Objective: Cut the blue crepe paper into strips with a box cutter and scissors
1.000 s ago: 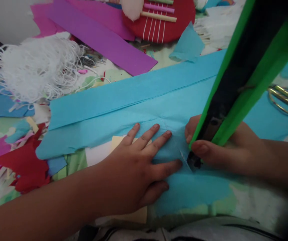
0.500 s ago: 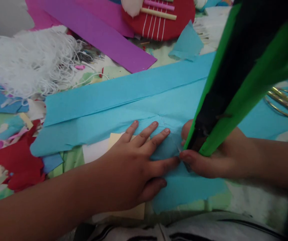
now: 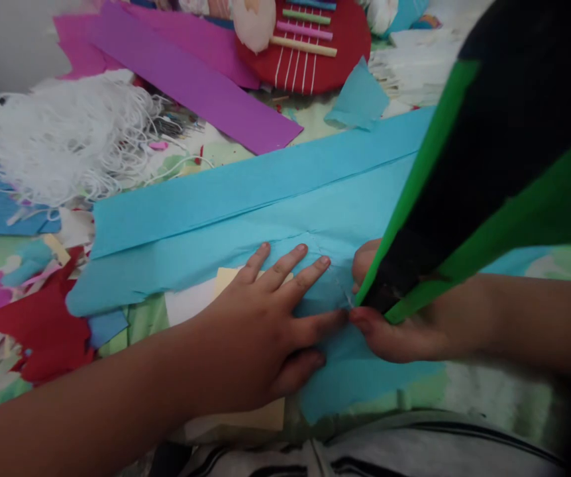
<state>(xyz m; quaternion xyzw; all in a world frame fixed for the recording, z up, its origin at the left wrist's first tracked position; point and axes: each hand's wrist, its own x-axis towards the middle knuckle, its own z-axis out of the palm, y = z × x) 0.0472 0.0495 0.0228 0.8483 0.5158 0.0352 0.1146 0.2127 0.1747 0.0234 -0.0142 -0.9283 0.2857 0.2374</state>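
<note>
My left hand point(image 3: 275, 324) lies flat with fingers spread, pressing on a sheet of light blue paper point(image 3: 206, 245) and the edge of a cream card point(image 3: 226, 278). Its index fingertip is close to my right thumb. My right hand point(image 3: 409, 331) is closed around the lower end of a long green-and-black object point(image 3: 454, 165), which leans up to the right, close to the camera; its kind I cannot make out. A thin, shiny, clear line point(image 3: 342, 288) runs over the blue paper towards the fingers of my right hand. The object's lowest tip is hidden.
At the left sits a heap of white cord point(image 3: 71, 139). Red scraps point(image 3: 42, 324) lie below it. Behind the blue paper are a purple strip point(image 3: 201, 79), a red round piece with strings and coloured sticks point(image 3: 310, 59), and a torn blue scrap point(image 3: 360, 96).
The green-and-black object and my right hand have shifted slightly left, and the object leans more to the right. It now covers the gold-coloured metal loops at the right. My left hand stays spread.
</note>
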